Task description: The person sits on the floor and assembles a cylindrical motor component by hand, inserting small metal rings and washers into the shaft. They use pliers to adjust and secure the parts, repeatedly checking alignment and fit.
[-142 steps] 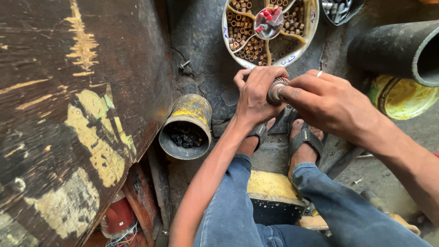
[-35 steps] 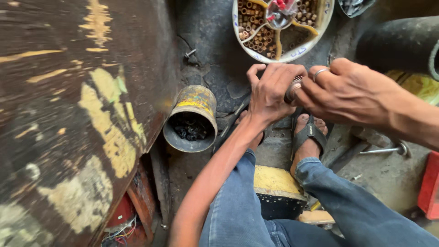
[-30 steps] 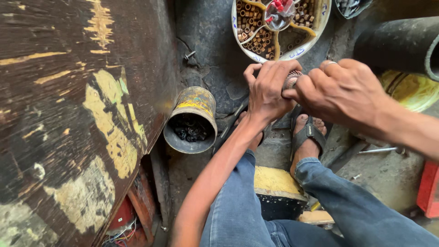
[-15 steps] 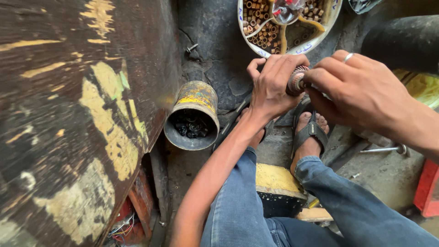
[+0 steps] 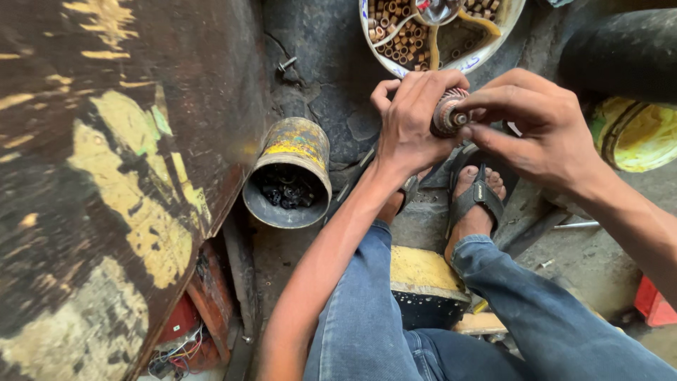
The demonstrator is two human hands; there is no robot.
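Nearest, at lower centre, two denim-clad legs end in two sandalled feet point(image 5: 474, 201) on cracked dark ground. Above them, at upper centre, the left hand point(image 5: 412, 123) wraps one ribbed, rusty cylindrical metal part point(image 5: 448, 114), while the right hand point(image 5: 539, 127) pinches its end between thumb and forefinger. Farther off, one paint-stained yellow can point(image 5: 290, 169) lies at centre left, and one white divided tray point(image 5: 395, 60) of small brass pieces sits at the top edge.
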